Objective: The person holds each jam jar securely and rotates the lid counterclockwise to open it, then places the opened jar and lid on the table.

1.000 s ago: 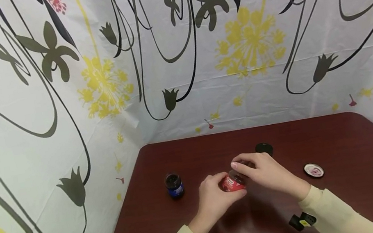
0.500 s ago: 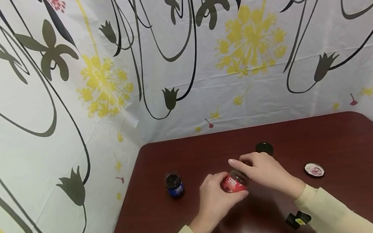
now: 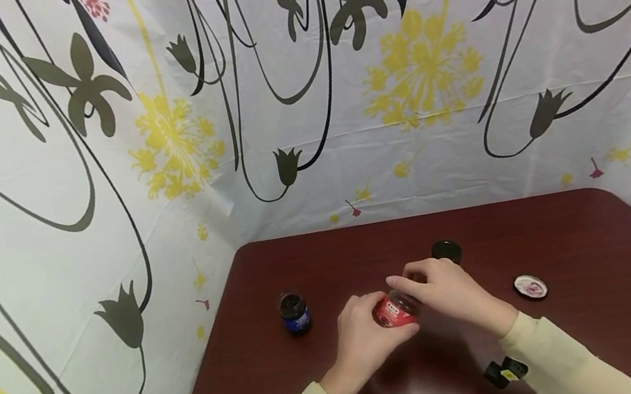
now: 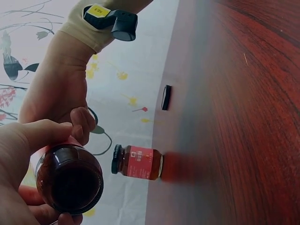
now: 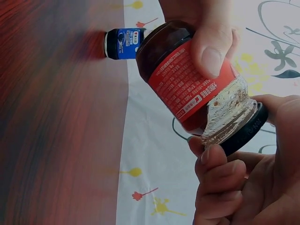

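Above the table, my left hand [image 3: 360, 337] grips a glass jar with a red label [image 3: 394, 311] around its side. The jar is tilted, its dark base [image 4: 70, 183] facing the left wrist camera. At its other end, my right hand [image 3: 449, 290] holds the black lid [image 5: 246, 131] with thumb and fingers. The lid sits on the jar's mouth. Whitish, torn paper [image 5: 227, 110] clings around the jar's neck just under the lid, as the right wrist view shows.
A blue-labelled jar [image 3: 295, 315] stands lidless at the left of the dark red table [image 3: 326, 258]. Beyond my right hand stands another jar with a dark lid [image 3: 447, 250], its red label [image 4: 140, 162] visible from the left wrist. A loose lid [image 3: 531, 287] lies inside up at the right.
My right hand and forearm have shifted slightly left, and the thumb has moved a little at the jar's lid. My left hand keeps its grip, almost still.
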{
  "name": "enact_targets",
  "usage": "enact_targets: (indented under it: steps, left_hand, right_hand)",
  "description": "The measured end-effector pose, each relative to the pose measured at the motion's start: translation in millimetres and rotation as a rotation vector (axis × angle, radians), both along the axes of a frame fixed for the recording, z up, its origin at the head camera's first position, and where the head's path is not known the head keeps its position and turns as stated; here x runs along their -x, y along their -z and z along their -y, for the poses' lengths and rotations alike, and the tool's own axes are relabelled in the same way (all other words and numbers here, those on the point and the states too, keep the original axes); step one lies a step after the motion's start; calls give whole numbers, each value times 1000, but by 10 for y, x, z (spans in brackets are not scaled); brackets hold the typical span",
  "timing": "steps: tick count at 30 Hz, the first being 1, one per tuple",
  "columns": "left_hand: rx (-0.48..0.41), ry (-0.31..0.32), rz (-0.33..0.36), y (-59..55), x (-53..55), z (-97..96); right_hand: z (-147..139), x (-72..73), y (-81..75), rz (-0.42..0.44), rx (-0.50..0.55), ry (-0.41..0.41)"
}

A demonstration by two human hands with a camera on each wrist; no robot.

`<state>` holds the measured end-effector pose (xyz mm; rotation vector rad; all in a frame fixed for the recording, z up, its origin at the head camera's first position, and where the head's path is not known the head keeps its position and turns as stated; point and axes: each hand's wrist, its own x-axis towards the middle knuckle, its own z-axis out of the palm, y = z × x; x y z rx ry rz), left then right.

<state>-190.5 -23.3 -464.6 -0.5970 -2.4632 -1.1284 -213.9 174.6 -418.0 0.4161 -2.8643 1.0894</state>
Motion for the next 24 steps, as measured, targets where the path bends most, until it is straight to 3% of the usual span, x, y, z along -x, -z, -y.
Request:
enact_targets:
  steps: [24]
  left_hand:
    - [33,-42,65,60,1,27]
  right_hand:
    - [-5,-40,22,33,67,-95]
